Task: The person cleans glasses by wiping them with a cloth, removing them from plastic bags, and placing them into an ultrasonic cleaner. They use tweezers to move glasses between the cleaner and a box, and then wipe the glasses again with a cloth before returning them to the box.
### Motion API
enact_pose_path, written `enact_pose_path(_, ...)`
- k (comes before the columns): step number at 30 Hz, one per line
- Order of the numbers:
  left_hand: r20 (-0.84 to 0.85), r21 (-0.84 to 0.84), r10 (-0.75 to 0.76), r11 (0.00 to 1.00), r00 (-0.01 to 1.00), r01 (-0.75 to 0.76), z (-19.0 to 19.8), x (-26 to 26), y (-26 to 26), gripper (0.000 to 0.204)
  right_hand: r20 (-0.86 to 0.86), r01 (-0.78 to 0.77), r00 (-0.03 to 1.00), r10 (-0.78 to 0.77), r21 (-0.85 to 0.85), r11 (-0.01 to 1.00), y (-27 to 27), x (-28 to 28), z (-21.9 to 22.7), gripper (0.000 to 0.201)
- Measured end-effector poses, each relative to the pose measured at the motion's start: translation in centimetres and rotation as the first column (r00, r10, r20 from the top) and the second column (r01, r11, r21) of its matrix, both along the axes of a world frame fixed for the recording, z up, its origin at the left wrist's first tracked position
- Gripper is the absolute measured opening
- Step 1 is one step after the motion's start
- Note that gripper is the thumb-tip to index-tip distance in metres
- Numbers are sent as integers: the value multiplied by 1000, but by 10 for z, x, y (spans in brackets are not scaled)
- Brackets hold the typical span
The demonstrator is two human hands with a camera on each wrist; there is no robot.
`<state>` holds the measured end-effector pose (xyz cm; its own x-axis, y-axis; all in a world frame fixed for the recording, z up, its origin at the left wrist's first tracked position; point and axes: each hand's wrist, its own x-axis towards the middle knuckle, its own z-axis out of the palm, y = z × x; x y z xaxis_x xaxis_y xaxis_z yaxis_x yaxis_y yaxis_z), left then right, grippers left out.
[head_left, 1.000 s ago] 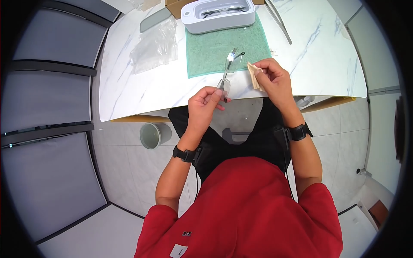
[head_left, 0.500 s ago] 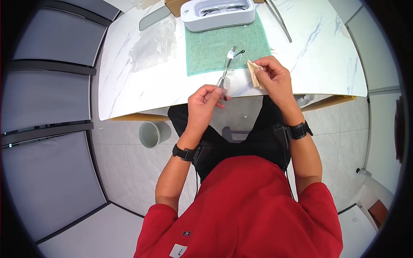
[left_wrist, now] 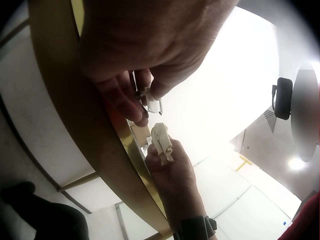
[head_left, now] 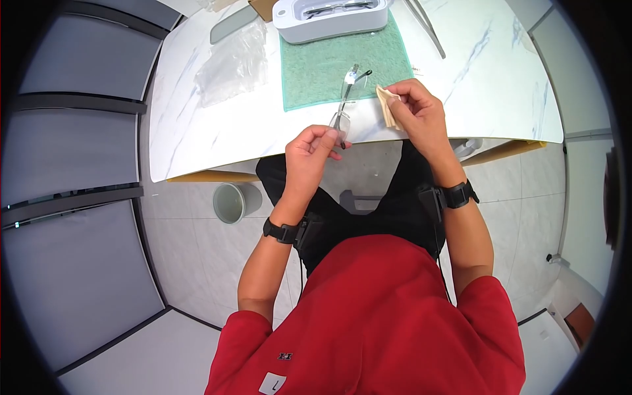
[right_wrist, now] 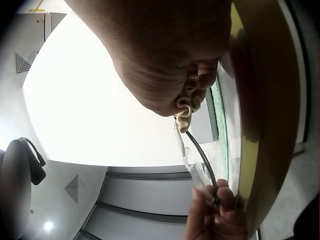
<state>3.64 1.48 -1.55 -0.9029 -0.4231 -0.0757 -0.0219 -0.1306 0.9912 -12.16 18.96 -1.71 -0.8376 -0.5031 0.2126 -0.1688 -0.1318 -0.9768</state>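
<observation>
A pair of clear-lensed glasses (head_left: 345, 99) is pinched at its lower end by the left hand (head_left: 308, 158), over the table's front edge. The other end points away, over the green towel (head_left: 313, 82). To the right, the right hand (head_left: 424, 125) pinches a folded cream cloth (head_left: 388, 108) beside the glasses, with a gap between them in the head view. The right wrist view shows the cloth (right_wrist: 184, 112) bunched under the fingers and a dark temple arm (right_wrist: 202, 157) reaching down to the left hand (right_wrist: 217, 215).
A white cleaner tub (head_left: 329, 26) holding another pair of glasses stands at the back of the towel. Left of it are clear plastic bags (head_left: 234, 66) and a grey flat case (head_left: 235, 25). A grey metal strip (head_left: 428, 29) lies right. A bin (head_left: 229, 203) stands below.
In the head view the table and the things on it have shifted slightly upward. Both hands keep their grips, and the glasses and cloth stay nearly in the same relation.
</observation>
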Motion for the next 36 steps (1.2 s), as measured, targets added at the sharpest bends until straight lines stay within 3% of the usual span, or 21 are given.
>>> enact_pose_path(36, -4, 13, 17, 1000, 1000, -17, 2, -1, 3, 13, -73, 13, 997, -9, 54, 998, 0, -1, -3, 15)
